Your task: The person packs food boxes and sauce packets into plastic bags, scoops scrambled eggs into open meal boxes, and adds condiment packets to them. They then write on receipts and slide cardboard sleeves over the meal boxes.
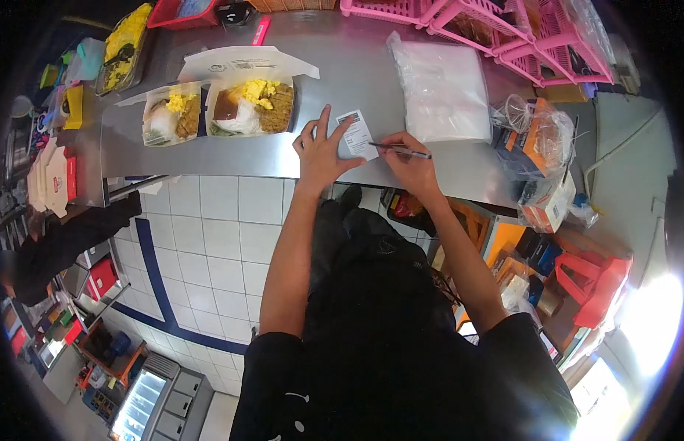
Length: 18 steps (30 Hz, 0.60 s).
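Observation:
A small printed paper slip (358, 140) lies on the steel counter (349, 62) in front of me. My left hand (321, 153) rests beside it with fingers spread, the thumb and index finger at its left and lower edges. In my right hand (413, 169) is a dark pen (407, 151), its tip at the slip's right side. Left of my left hand stand two open food boxes, a larger one (239, 126) and a smaller one (157, 131), both holding yellow egg, white rice and a browned fried piece.
A stack of clear plastic bags (445, 92) lies right of the slip. Pink baskets (504, 33) line the back right. A tray of yellow egg (125, 44) and a red bin (182, 16) stand back left. At far left a person's dark sleeve (77, 235) reaches toward the counter.

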Tool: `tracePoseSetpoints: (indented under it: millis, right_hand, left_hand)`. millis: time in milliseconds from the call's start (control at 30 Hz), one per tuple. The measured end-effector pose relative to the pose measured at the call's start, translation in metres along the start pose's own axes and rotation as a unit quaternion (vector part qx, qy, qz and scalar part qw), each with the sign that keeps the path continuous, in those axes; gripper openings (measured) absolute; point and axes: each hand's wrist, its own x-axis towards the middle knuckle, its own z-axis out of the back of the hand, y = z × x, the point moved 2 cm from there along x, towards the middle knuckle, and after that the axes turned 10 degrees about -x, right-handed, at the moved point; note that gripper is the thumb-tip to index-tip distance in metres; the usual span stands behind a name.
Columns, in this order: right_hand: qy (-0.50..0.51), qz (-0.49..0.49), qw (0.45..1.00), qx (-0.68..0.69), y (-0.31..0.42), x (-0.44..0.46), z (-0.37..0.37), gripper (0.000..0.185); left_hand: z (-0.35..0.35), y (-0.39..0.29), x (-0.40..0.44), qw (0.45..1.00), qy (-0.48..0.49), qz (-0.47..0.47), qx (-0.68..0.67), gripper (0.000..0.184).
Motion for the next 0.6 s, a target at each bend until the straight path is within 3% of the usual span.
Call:
tracePoseSetpoints:
  millis: [100, 267, 367, 467, 600]
  right_hand:
    - [-0.007, 0.011, 0.998, 0.065, -0.005, 0.0, -0.004, 0.013]
    - [0.043, 0.04, 0.996, -0.071, 0.006, -0.004, -0.006, 0.014]
    - [-0.02, 0.067, 0.995, -0.065, 0.007, 0.001, -0.012, 0.016]
    - [0.017, 0.077, 0.996, -0.047, 0.006, 0.003, -0.011, 0.016]
    - [-0.017, 0.11, 0.991, -0.078, 0.007, 0.002, -0.008, 0.015]
  left_hand:
    - [-0.002, 0.002, 0.0, 1.0, 0.009, 0.008, 0.007, 0.094]
    - [-0.001, 0.001, -0.001, 1.0, 0.004, 0.001, 0.015, 0.095]
    - [0.001, -0.002, 0.0, 1.0, 0.0, 0.006, 0.025, 0.096]
    - [0.001, -0.003, -0.001, 1.0, 0.0, 0.007, 0.019, 0.096]
    - [0.001, -0.002, -0.001, 1.0, -0.004, 0.007, 0.016, 0.095]
